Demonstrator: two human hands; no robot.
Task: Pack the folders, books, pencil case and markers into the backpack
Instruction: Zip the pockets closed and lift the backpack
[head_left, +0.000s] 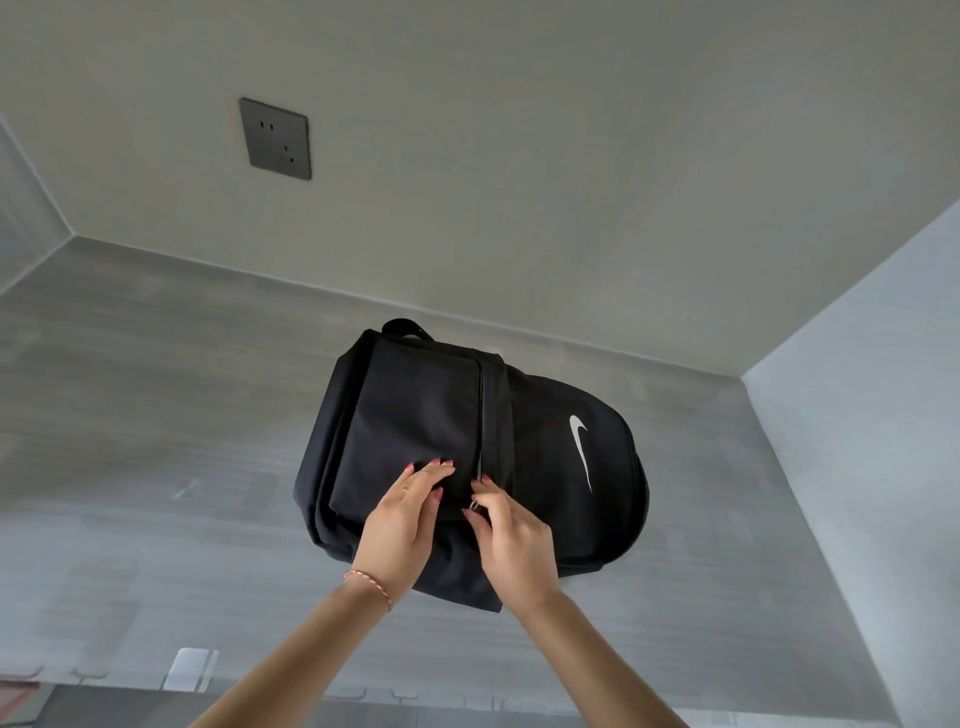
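The black backpack lies flat on the grey worktop, front pocket facing up so its zip is reachable. The left hand presses straight fingers on the pocket to steady the fabric, while the right hand pinches the zip pull, its grip clamped there, probably to run the zip.

Right hand pinches the backpack zipper pull (left hand steadies).
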